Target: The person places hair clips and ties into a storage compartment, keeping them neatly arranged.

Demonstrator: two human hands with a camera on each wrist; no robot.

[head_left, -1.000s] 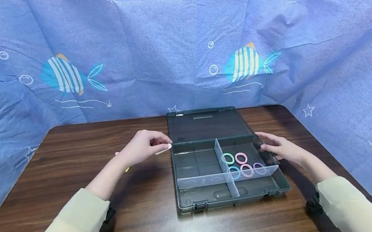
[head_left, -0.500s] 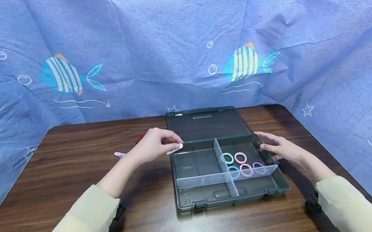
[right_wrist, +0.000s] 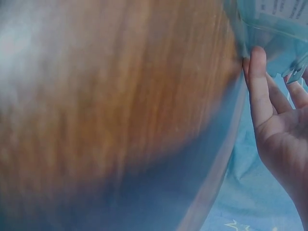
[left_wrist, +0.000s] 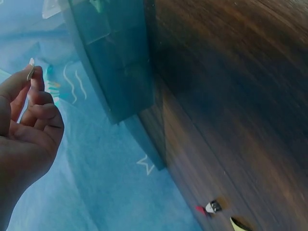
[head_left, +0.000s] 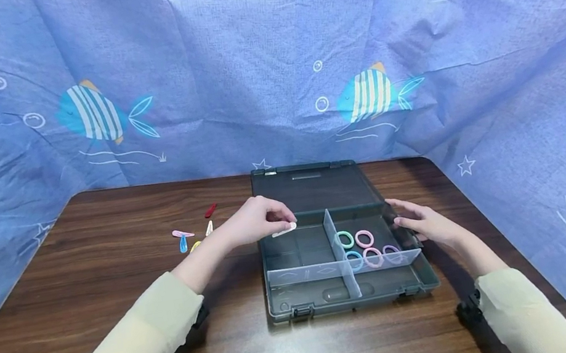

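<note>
My left hand [head_left: 259,221] pinches a white hair clip [head_left: 285,230] between thumb and fingertips, above the back-left compartment of a grey see-through divided box [head_left: 354,300]. In the left wrist view the clip [left_wrist: 31,70] shows edge-on at the fingertips. The box lies with its lid [head_left: 307,188] folded back. My right hand [head_left: 425,222] rests against the box's right side, fingers fairly straight; the right wrist view shows its thumb [right_wrist: 258,67] touching the wall. Several coloured rings, such as a green ring [head_left: 346,239] and a purple ring [head_left: 392,254], lie in the back-right compartment.
Left of the box, on the wooden table [head_left: 106,262], lie several hair clips: a red clip [head_left: 210,210], a white clip [head_left: 209,228], a pink clip [head_left: 182,233], a blue clip [head_left: 183,244] and a partly hidden yellow clip [head_left: 195,246]. A blue fish-print cloth [head_left: 245,83] hangs behind.
My left hand has moved right with the white hair clip, from beside the box to over its back-left compartment, uncovering clips on the table. My right hand stays against the box.
</note>
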